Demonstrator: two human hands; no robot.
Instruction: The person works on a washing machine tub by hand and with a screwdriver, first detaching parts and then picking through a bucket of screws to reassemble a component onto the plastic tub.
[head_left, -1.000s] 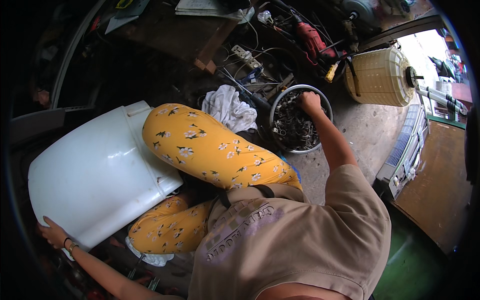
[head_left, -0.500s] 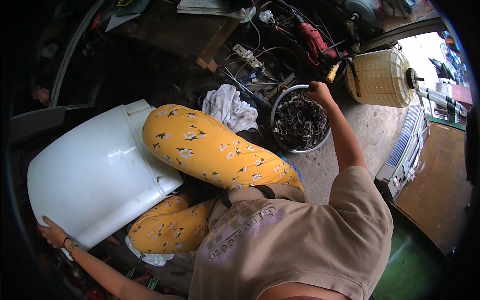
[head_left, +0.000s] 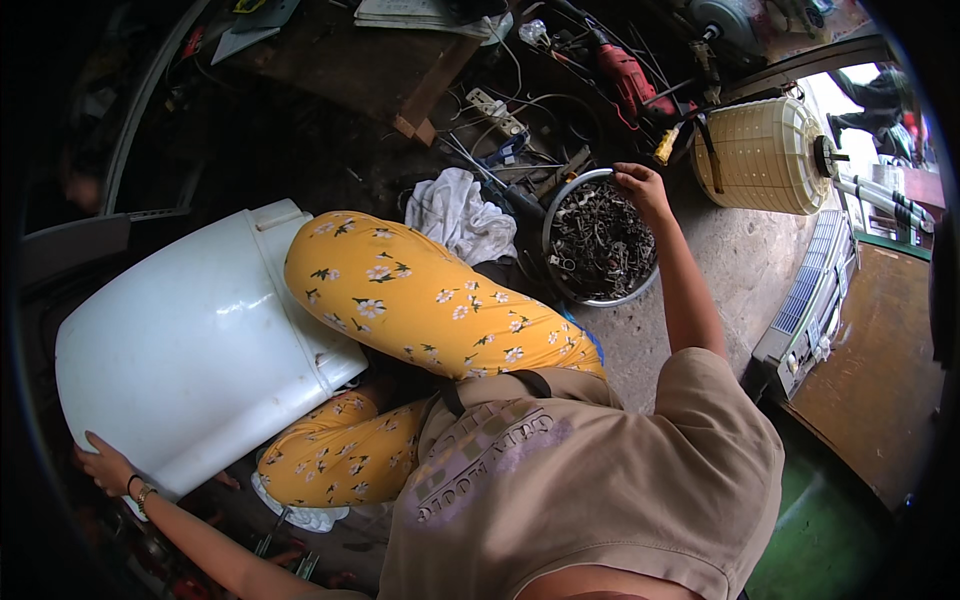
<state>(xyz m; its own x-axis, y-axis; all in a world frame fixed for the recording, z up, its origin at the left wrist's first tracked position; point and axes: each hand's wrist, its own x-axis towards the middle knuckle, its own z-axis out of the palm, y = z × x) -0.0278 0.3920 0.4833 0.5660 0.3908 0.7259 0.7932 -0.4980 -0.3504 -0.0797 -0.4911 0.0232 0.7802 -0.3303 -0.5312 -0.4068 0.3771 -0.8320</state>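
Observation:
A large white plastic casing lies tilted on the left, against my bent legs in yellow flowered trousers. My left hand grips its lower left edge, thumb on the surface and the other fingers curled out of sight behind it. On the right, a round metal basin holds a heap of small dark hardware that looks like screws. Above the basin's far right rim is my right hand, its thumb and fingers pinched together. Whatever sits between those fingertips is too small to make out.
A white rag, a power strip and loose tools lie beyond my knee. A red power drill is farther back. At right stand a cream perforated drum, a grey slatted unit and a brown board.
My right hand has shifted slightly over the basin rim, its fingers now pointing more to the left. Someone's dark-clothed legs have appeared outside at the upper right. My left hand stays put.

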